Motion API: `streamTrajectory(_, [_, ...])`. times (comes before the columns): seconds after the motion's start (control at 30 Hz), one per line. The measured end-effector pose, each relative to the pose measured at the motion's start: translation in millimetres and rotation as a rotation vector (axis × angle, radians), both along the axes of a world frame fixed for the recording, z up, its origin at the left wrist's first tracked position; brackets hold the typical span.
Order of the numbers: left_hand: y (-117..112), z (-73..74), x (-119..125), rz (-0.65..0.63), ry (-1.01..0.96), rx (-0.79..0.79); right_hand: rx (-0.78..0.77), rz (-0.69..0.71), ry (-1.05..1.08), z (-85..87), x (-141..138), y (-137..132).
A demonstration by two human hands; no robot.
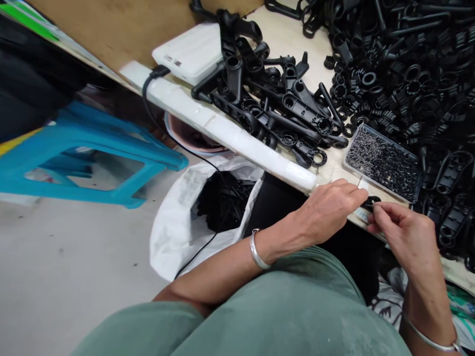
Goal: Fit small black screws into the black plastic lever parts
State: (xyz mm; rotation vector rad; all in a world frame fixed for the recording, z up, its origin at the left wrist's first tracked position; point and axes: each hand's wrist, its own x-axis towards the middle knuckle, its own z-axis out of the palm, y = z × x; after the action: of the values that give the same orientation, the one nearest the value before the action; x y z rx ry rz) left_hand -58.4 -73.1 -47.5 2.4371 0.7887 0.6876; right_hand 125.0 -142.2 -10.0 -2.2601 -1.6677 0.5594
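At the table's front edge my left hand (330,210) is closed, its fingers curled at a small black plastic part (371,201). My right hand (408,230) meets that part from the other side, thumb and forefinger pinched on it. Most of the part is hidden by my fingers, so its exact kind is unclear. Just beyond both hands sits a clear plastic box (384,160) filled with tiny dark and silvery pieces, too small to tell apart.
Black plastic arm-shaped parts (293,106) lie heaped on the table, with a larger pile of black rings and parts (404,84) behind. A white device (189,52) with a cable stands left. Below are a white sack (170,237) and a blue stool (122,143).
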Motion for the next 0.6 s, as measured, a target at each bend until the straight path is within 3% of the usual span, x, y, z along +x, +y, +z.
streamTrajectory(0.17, [0.6,1.9,-0.4,-0.005,-0.001,-0.009,-0.043,-0.05,-0.105,5.8,-10.8,-0.4])
streamTrajectory(0.6, [2.2,2.4,-3.0,-0.022,-0.006,-0.016,-0.057,0.085,-0.162,12.9,-14.3,3.3])
